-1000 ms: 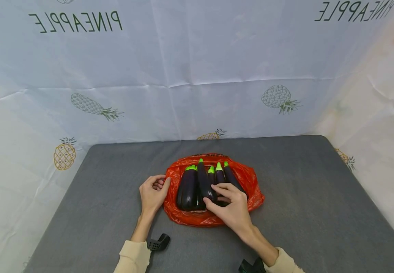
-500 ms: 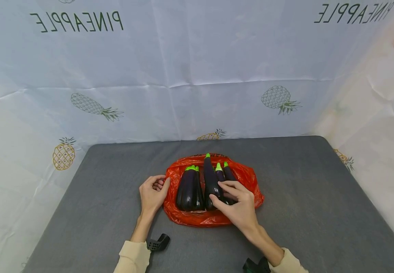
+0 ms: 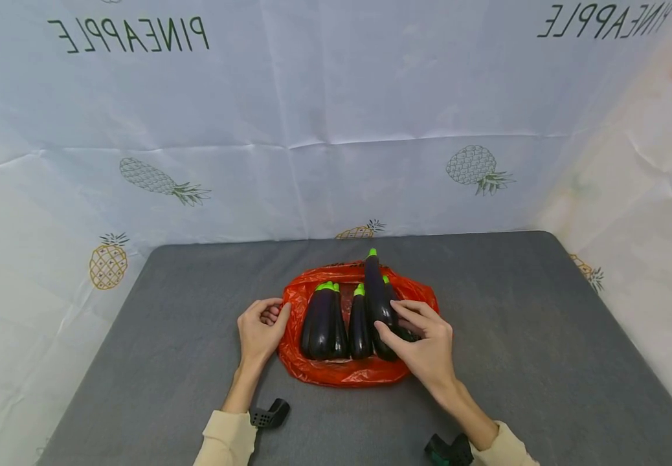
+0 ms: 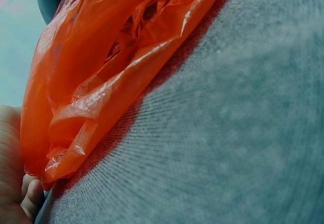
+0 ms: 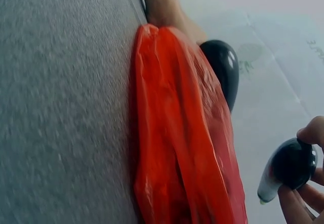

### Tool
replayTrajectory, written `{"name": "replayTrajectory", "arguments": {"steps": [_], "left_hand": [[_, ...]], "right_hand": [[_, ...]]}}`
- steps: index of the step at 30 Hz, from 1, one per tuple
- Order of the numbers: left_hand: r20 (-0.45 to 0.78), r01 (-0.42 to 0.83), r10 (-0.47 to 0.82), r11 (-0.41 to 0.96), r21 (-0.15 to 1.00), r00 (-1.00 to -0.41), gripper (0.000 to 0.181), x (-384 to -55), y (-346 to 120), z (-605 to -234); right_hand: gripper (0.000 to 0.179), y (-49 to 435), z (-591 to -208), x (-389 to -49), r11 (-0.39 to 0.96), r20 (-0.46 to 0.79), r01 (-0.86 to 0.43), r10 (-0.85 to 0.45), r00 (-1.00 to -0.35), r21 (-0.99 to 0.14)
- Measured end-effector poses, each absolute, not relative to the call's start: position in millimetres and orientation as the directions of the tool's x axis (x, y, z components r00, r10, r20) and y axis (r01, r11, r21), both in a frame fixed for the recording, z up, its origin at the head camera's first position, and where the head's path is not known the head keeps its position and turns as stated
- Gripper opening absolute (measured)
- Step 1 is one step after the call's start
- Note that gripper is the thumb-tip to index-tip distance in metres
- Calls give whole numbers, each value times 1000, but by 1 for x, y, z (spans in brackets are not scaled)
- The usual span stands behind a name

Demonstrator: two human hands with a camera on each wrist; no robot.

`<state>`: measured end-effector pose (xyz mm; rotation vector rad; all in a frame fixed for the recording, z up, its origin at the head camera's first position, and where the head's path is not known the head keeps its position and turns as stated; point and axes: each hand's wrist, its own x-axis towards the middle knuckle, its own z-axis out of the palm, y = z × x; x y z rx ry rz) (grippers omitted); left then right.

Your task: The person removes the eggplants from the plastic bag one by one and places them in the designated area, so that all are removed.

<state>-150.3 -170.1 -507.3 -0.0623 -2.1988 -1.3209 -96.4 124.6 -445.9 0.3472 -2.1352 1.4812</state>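
A red plastic bag lies with its mouth spread wide, several dark purple eggplants with green caps inside it. Its left rim is pinched between the thumb and fingers of my left hand; the left wrist view shows the bag's folded side beside that hand. My right hand grips one eggplant by its lower part, raised above the bag in the right wrist view. On the left in the bag lies a large eggplant, with a slimmer one near the middle. Eggplants under my right hand are partly hidden.
The bag stands on a grey cloth-covered table. Behind it hangs a white curtain printed with pineapples. Black wrist devices sit at both forearms.
My right hand has carried the eggplant rightward and slightly up, from the middle of the bag to over its right part. A slimmer eggplant beneath has come into sight. The left hand stays put.
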Motion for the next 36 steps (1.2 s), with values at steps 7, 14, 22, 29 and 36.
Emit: {"name": "replayTrajectory", "arguments": {"steps": [7,14,22,29,36], "left_hand": [[483,315,-242,507,802,-841,9,-151,-170,-507],[479,315,-244,498,808,-843,7,-152,-171,-509],[487,325,-239,497,805,-840,6,-152,-171,-509],[503,340,-235,500,797,-832,5,-152,-171,-509],[541,382,-238,488,784,-806,5,-151,-170,-509]], "right_hand": [[39,142,-446,-103,411,575,-487,118,-810,-771],[42,160,-447,-108,422,593,-483,180,-785,-767],[41,177,-452,-109,414,584,-471,206,-785,-779],[43,191,-456,-108,428,587,-460,231,-776,-778],[45,205,-465,-104,451,578,-437,242,-779,-778]]}}
